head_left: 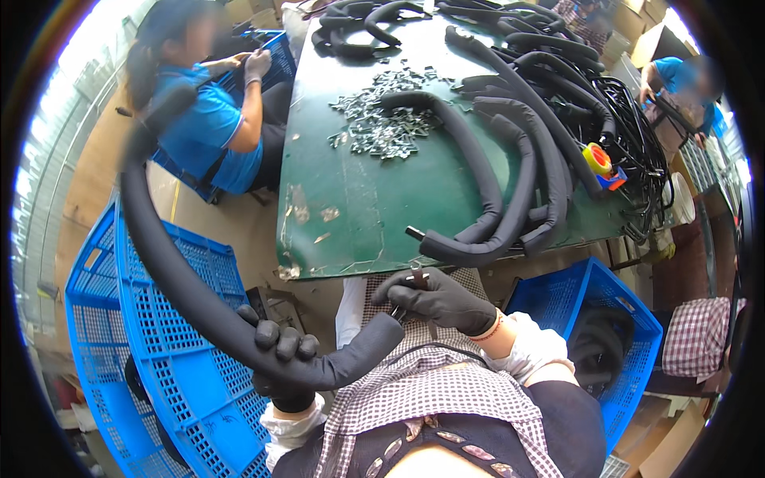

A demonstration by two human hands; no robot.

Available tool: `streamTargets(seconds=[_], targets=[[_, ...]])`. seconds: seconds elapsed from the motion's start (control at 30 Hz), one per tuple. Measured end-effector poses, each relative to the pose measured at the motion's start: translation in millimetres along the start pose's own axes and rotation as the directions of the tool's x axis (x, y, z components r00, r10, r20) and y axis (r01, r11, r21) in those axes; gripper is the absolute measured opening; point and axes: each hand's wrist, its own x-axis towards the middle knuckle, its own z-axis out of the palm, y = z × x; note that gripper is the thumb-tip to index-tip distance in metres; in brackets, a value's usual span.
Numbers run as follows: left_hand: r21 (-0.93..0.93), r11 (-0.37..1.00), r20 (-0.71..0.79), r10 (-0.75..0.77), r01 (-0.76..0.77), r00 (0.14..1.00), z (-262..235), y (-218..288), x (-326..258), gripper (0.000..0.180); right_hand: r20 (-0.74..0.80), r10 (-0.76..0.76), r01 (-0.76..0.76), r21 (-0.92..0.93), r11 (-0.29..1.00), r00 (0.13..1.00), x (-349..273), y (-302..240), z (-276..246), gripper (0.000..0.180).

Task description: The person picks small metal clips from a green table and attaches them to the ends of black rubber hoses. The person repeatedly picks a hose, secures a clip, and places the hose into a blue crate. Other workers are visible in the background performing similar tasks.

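Observation:
My left hand (285, 350), in a black glove, is wrapped round a long curved tube covered in black foam (191, 299). One end of this tube rises at the left; its lower end, with a bit of bare metal showing, points to my right hand. My right hand (437, 301), also gloved in black, has its fingers closed just above that end, with a small dark piece (417, 276) at the fingertips that is too small to name. On the green table (335, 231), small metal clips (390, 119) lie in a loose heap beside more foam-covered tubes (478, 175).
Blue plastic crates (183, 350) stand at my left. Another blue crate (629, 366) with dark tubes inside is at my right. A yellow and orange tape roll (596, 159) lies by black cords (645, 151). Co-workers (211, 119) sit at the far left and far right.

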Motion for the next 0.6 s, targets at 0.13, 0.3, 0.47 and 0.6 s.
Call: streamTargets(seconds=[0.13,0.3,0.47,0.6], targets=[[-0.051,0.998,-0.244,0.018,-0.031,0.969,-32.5,16.8,-74.7,0.055,0.122,-0.033,0.054,-0.177,0.983,0.992,21.1,12.8,22.6,0.022],[-0.077,0.992,-0.665,-0.126,0.1,0.736,-50.3,17.3,-165.1,0.063,0.167,0.023,0.08,-0.583,0.809,0.986,53.4,18.5,52.5,0.018],[0.742,-0.177,-0.573,0.333,0.647,0.749,-85.6,20.7,-198.7,0.078,0.152,0.084,0.055,-0.733,0.678,0.985,88.2,63.2,59.5,0.029],[0.818,-0.317,-0.479,0.083,0.479,0.874,-51.1,16.3,-109.1,0.075,0.175,0.017,0.137,-0.825,0.548,0.984,96.0,83.0,76.6,0.028]])
